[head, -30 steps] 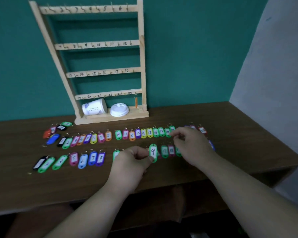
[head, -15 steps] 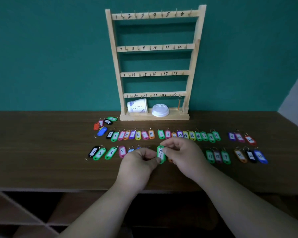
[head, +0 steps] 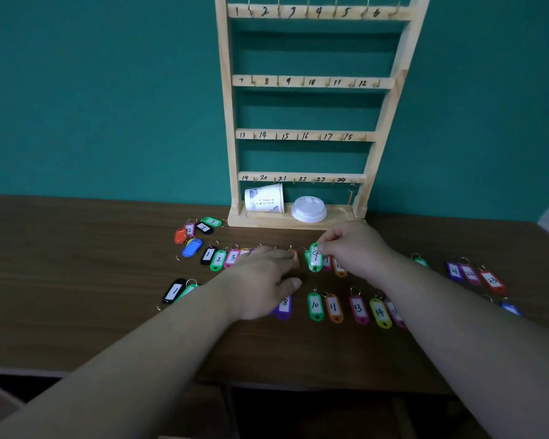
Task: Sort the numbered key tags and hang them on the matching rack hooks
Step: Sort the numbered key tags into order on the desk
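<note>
The teal wall [head: 108,90] closes off the back of the brown table [head: 76,280]. The widest bare wood lies at 9 o'clock from the hands, with another clear band at 6 o'clock between the near row of tags and the table's front edge.

At 12 o'clock the wooden rack [head: 311,82] stands against the wall. It has 4 rails of 6 hooks each, hand-numbered 1 to 24. The only thing hanging on it is a thin orange piece [head: 349,198] on a ring at the right end of the bottom rail.

The left hand [head: 260,280] lies palm down with its fingers stretched flat over the far row, gripping nothing. The right hand [head: 352,248] pinches the green tag [head: 315,259] by its top end, thumb and fingers closed on it. The tag hangs upright just above the far row, directly in front of the rack's base. It has a white label, but the black numeral is too smeared to read.

On the rack's base are 1 paper cup [head: 263,199] lying on its side and 1 white lid [head: 308,209].

The other tags lie in 2 rows across the table:
- A loose cluster [head: 192,247] of 5 sits at 10 o'clock.
- A group [head: 471,274] of 3, purple, pink and red, sits at 3 o'clock.
- In the near row, 8, 10, 11, 13 and 14 can be read.
</note>
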